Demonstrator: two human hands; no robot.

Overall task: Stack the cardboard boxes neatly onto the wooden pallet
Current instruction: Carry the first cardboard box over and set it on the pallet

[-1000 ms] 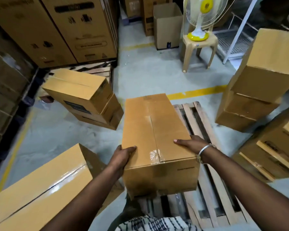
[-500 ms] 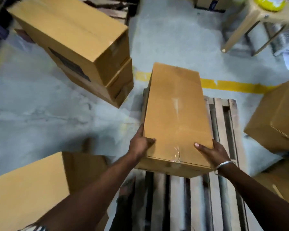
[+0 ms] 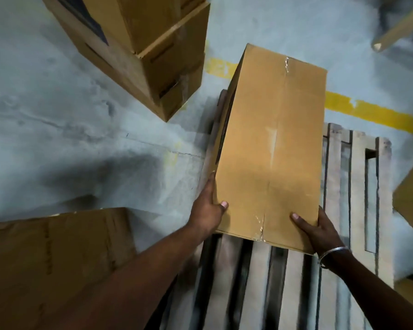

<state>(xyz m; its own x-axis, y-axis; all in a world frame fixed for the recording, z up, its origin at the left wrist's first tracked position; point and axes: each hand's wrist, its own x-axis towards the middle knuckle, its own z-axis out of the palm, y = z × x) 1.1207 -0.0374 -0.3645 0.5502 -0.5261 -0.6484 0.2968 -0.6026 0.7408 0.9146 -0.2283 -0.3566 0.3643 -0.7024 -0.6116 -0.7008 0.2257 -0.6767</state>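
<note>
The box [image 3: 272,148], carried at chest height a second ago, has come down onto the left side of the pallet [image 3: 358,186], left hand [image 3: 206,210] and right hand [image 3: 320,232] still clasping its near corners, so release looks next

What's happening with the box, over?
Left hand and right hand grip the cardboard box near end. Box over wooden pallet left side. Nothing in the way.

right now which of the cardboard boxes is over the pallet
The long box gripped by both hands, over the wooden pallet; the others sit on the floor.
</note>
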